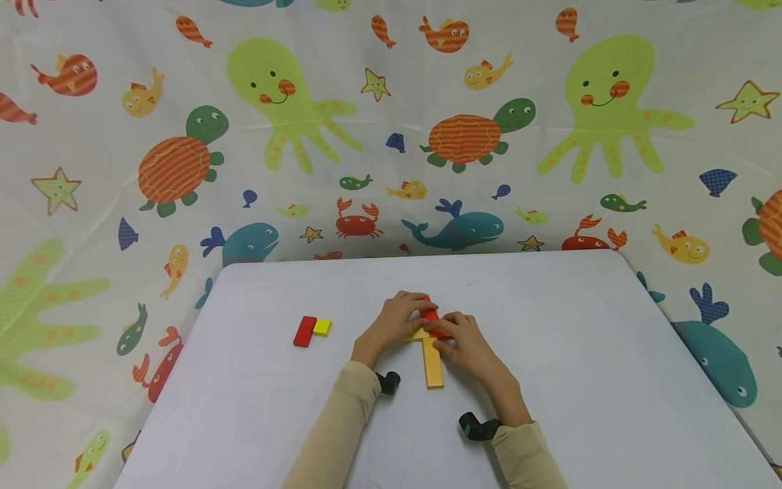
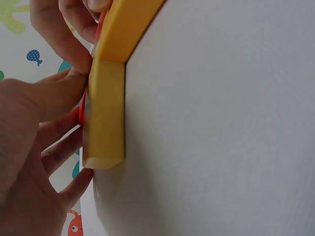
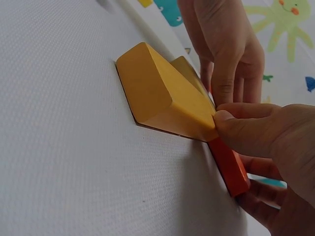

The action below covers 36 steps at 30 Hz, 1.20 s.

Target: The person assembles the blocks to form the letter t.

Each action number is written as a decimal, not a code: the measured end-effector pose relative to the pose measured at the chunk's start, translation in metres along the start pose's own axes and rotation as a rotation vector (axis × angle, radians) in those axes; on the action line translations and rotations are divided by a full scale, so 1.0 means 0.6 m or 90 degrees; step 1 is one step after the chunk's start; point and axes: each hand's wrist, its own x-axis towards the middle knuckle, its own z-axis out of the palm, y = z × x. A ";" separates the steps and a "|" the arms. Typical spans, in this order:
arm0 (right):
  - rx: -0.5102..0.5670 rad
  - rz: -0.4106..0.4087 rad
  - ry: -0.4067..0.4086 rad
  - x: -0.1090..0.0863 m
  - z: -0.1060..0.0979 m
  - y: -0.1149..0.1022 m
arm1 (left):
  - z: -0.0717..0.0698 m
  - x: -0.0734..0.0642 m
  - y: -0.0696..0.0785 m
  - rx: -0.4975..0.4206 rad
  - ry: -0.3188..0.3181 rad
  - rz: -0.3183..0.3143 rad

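Note:
In the head view my left hand (image 1: 397, 319) holds an upper red block (image 1: 430, 314) between fingers and thumb. From the right, my right hand (image 1: 473, 345) grips a second red block (image 1: 441, 334), mostly covered by its fingers. A pale yellow block (image 1: 417, 335) lies under the left thumb, also seen in the left wrist view as a yellow block (image 2: 106, 113). Pointing towards me is an orange-yellow block (image 1: 433, 367), its top end touching the others. The right wrist view shows my right thumb where that orange-yellow block (image 3: 147, 88) meets the red block (image 3: 229, 167).
To the left on the white table (image 1: 244, 407) lie a separate red block (image 1: 305, 331) and a small yellow block (image 1: 322, 327), touching. A cloth with sea animals (image 1: 342, 224) hangs behind the table. Black wrist cameras (image 1: 478, 428) sit under both wrists.

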 end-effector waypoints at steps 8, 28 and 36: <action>-0.009 -0.003 -0.003 -0.001 0.000 0.000 | 0.004 -0.003 0.001 -0.010 0.022 0.006; 0.039 -0.014 -0.012 -0.005 -0.007 0.014 | 0.025 -0.020 -0.002 -0.090 0.092 -0.030; 0.048 0.001 -0.015 -0.002 -0.008 0.022 | 0.036 -0.051 -0.003 -0.117 0.122 -0.075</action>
